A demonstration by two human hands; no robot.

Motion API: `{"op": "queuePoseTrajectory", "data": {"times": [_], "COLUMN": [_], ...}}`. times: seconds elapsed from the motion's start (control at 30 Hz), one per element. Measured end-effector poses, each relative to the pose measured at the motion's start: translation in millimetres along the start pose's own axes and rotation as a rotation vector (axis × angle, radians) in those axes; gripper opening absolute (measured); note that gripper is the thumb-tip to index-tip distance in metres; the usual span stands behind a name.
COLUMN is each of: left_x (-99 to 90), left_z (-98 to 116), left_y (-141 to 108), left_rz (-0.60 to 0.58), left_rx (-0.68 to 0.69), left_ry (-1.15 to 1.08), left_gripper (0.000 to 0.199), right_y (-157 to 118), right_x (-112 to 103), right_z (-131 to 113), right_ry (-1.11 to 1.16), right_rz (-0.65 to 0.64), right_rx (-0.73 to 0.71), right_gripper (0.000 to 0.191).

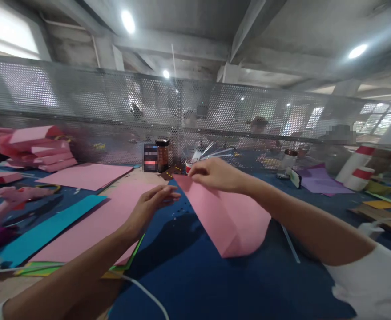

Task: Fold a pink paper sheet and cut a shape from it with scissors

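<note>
My right hand [210, 174] pinches the upper left corner of a folded pink paper [238, 222], which is bent over and lifted above the dark blue table [188, 284]. The paper's lower edge curves round towards the right. Just left of that corner is my left hand [157, 198], its fingers bent and partly apart, with nothing between them. It hovers over the right edge of a large flat pink sheet [105, 226]. A teal strip [55, 224] lies across the left part of that sheet.
At the left are a pink glue gun [10, 198] and stacked pink paper pieces [53, 153]. A phone [150, 157] and dark jar [162, 156] stand by the mesh partition. Purple paper [322, 180] and red-white rolls [357, 169] are at the right. A white cable [145, 291] crosses the front.
</note>
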State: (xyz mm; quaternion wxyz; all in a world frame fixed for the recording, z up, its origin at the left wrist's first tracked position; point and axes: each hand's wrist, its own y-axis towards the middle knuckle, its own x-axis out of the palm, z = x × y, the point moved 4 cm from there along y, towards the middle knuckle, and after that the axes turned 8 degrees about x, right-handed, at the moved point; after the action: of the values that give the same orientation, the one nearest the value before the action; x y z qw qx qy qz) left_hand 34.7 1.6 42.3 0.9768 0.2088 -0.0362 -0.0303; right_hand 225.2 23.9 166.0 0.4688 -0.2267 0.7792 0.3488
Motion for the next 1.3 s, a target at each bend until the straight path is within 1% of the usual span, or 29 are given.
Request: {"op": "queuePoseTrajectory", "data": {"times": [0.07, 0.13, 0.23, 0.37, 0.43, 0.53, 0.63, 0.77, 0.93, 1.1, 1.2, 1.3], "left_x": [1.5, 2.4, 2.5, 0.5, 0.4, -0.6, -3.0, -5.8, -5.3, -3.5, -2.1, -4.1], "left_z": [2, 5, 6, 3, 1, -1, -2, -2, 1, 10, 12, 12], "left_y": [-1, -2, -1, 2, 2, 1, 0, 0, -1, -2, -2, -1], "left_rz": [-0.007, -0.012, -0.018, -0.005, -0.012, -0.001, 0.020, 0.022, 0.006, 0.053, 0.044, 0.051], "left_rx": [0.006, 0.011, 0.022, 0.040, 0.053, 0.063, 0.080, 0.129, 0.138, 0.134, 0.125, 0.142], "left_ry": [-0.071, -0.079, -0.029, 0.106, 0.141, 0.192, 0.250, 0.262, 0.244, 0.296, 0.288, 0.276], "left_gripper": [0.037, 0.038, 0.037, 0.029, 0.027, 0.025, 0.025, 0.019, 0.014, 0.017, 0.018, 0.018], "right_y": [6, 11, 18, 24, 25, 25, 26, 27, 26, 20, 14, 8], "right_x": [25, 43, 57, 58, 59, 65, 72, 76, 76, 72, 70, 67], "right_z": [4, 9, 14, 12, 9, 5, 1, -4, -7, 0, 7, 16], "right_ry": [-0.043, -0.061, -0.046, -0.032, -0.057, -0.112, -0.137, -0.144, -0.143, -0.120, -0.097, -0.099], "right_rz": [-0.100, -0.136, -0.161, -0.151, -0.133, -0.106, -0.082, -0.067, -0.063, -0.046, -0.044, -0.037], "right_rx": [0.023, 0.045, 0.037, 0.035, 0.047, 0.087, 0.093, 0.110, 0.160, 0.195, 0.207, 0.219], "right_gripper": [0.023, 0.023, 0.022, 0.020, 0.021, 0.020, 0.018, 0.017, 0.018, 0.018, 0.021, 0.017]}}
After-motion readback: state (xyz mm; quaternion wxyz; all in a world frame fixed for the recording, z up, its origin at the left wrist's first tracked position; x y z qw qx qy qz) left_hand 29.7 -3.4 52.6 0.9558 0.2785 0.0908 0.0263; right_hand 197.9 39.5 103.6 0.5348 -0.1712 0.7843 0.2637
